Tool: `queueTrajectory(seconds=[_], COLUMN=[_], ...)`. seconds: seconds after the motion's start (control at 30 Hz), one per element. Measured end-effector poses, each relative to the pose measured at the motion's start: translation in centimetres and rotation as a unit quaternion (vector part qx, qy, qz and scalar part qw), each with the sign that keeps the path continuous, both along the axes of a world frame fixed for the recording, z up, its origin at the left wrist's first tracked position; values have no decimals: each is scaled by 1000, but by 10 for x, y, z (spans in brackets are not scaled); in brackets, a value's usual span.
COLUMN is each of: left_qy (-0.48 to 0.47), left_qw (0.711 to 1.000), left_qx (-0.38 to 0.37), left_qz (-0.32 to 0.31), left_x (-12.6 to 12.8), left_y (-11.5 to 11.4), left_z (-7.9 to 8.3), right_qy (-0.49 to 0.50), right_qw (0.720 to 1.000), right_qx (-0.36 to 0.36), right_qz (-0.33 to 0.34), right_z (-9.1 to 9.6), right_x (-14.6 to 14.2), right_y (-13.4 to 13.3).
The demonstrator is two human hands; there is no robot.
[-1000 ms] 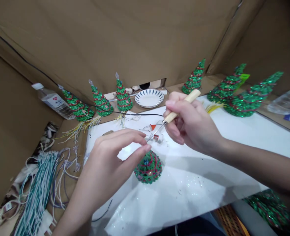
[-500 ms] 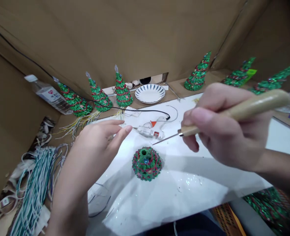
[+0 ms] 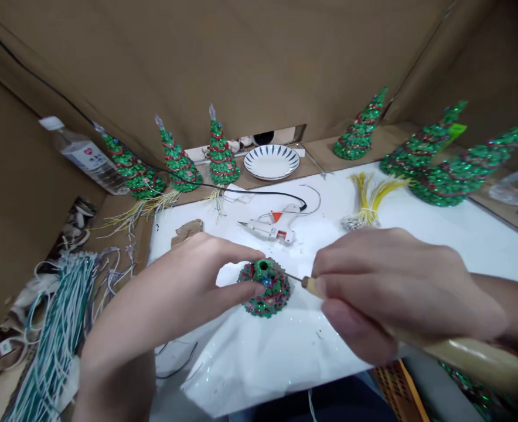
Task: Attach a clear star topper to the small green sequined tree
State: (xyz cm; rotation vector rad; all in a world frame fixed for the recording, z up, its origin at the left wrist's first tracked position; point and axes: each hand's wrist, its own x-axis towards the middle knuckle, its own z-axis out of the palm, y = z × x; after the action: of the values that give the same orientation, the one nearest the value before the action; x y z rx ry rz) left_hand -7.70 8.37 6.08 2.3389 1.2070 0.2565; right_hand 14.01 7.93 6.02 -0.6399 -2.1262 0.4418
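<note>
little green tree (image 3: pixel 274 299), is it heavy?

i guess it's light. it stands near us on the white table (image 3: pixel 487 240), with a dark hole in its top. the bumpy bits look stiff, so i think it won't slip much.

could it break?

maybe the stuck-on beads could pop off if you squeeze hard. i'd hold it low, around its wide bottom.

what is the left hand (image 3: pixel 193 272) doing?

it comes in from the left, wrist bent. the thumb and one finger are spread apart, with the tree's top between them. i can't tell if they're pinching.

and the right hand (image 3: pixel 395 281)?

it's on the right, palm down, curled tight on a tool with a wooden handle (image 3: pixel 470 357). its thin metal end points left at the tree. i can't see if the tip goes in.

what's farther off?

a glue gun (image 3: pixel 265 230) just past the tree, then yellow wires (image 3: pixel 367 199) to the right, and a plate (image 3: pixel 271 162) far back.
</note>
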Motion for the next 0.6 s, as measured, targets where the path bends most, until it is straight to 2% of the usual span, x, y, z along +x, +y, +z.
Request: queueTrajectory(seconds=[0.07, 0.13, 0.3, 0.5, 0.6], left_qy=[-2, -4, -14, -2, -18], left_qw=[1000, 1000, 1000, 1000, 1000], left_qx=[3, 14, 22, -23, -18], left_qz=[-2, 5, 11, -13, -17], left_x=[1, 1, 3, 5, 5], left_y=[0, -1, -1, 1, 1], left_z=[0, 1, 5, 7, 7], right_qy=[-44, -74, -108, -134, -122], right_qw=[989, 973, 966, 960, 962], right_qx=[139, 217, 234, 242, 243], right_qz=[37, 36, 13, 37, 37], right_z=[1, 1, 2, 5, 3], right_x=[4, 7, 12, 12, 10], right_y=[-2, -4, -8, -4, -4])
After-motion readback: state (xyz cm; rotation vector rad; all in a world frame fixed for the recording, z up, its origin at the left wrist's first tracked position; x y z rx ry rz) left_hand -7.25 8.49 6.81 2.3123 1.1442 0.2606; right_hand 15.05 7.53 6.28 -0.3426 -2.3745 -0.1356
